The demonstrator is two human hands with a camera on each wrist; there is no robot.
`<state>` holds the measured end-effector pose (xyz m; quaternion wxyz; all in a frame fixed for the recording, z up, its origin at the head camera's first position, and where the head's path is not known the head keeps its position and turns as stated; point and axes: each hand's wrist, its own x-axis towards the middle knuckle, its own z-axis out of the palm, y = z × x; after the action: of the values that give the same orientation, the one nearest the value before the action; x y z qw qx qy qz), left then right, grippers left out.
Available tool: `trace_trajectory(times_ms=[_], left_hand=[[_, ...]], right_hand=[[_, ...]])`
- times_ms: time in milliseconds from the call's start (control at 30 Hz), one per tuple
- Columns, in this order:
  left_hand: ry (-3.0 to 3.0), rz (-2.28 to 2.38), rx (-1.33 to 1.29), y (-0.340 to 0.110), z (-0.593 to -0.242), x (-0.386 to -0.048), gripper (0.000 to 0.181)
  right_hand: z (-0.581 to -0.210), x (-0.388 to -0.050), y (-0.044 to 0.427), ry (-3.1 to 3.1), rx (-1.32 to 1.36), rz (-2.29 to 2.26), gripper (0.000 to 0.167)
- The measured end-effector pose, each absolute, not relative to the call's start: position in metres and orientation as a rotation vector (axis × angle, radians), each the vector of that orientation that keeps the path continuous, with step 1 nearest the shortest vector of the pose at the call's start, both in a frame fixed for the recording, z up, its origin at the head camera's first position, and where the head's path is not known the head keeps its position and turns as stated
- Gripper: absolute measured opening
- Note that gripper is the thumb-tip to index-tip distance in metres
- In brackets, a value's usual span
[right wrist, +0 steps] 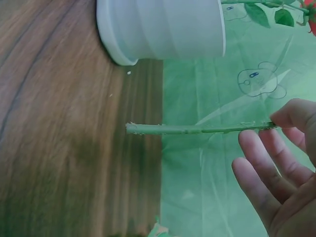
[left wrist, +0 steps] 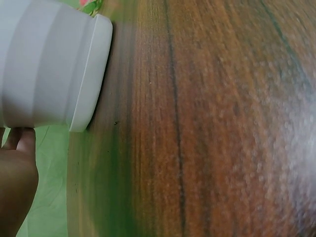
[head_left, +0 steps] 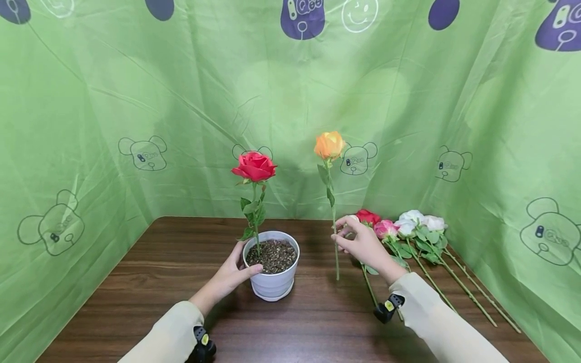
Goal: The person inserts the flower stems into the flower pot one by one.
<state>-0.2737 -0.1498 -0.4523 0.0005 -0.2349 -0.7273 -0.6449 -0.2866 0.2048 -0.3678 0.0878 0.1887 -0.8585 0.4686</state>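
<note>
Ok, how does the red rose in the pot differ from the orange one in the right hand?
The red rose stands in the soil of the white pot; the orange rose is pinched in the right hand, its stem end outside the pot. The red rose's bloom is spread wide; the orange rose's is narrower and more closed. Both are roughly upright, with green stems and leaves.

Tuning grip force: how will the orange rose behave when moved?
The orange rose is likely fairly stiff: its stem stands nearly straight. Probably light: the right hand merely pinches it. Possibly top-heavy: wide bloom, thin stem.
</note>
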Motion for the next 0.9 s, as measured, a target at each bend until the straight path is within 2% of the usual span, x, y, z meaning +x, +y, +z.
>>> trace_trajectory(times_ms=[333, 900], left_hand=[[-2.250, -2.027, -0.775, -0.150, -0.453, -0.274, 0.071], [-2.241, -2.023, -0.787, -0.152, -0.456, -0.277, 0.073]], right_hand=[[-0.349, -0.292, 0.189, -2.438, 0.627, 1.408, 0.024], [-0.316, -0.296, 0.129, -2.193, 0.808, 1.593, 0.025]])
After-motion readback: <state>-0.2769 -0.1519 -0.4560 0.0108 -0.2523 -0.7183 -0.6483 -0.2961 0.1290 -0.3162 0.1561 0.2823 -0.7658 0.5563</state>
